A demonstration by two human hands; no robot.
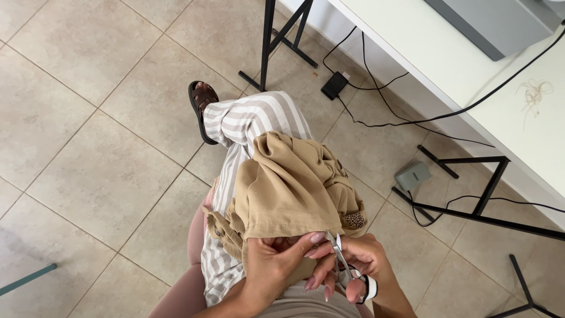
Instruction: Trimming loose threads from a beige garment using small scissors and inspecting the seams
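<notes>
We see tan garment [291, 188] bunched on lap, hem at 6 o'clock, leopard patch at 3. Our left hand [272, 265] pinches hem; right hand [360, 259] grips small scissors [341, 254], blades at hem.

Scissors [344, 265] handles hidden in right hand [365, 259]; forearms cut off btm edge.

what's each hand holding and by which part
The left hand pinches the tan garment at its hemmed edge. The right hand holds small scissors by the handles, blades at that hem.
</notes>
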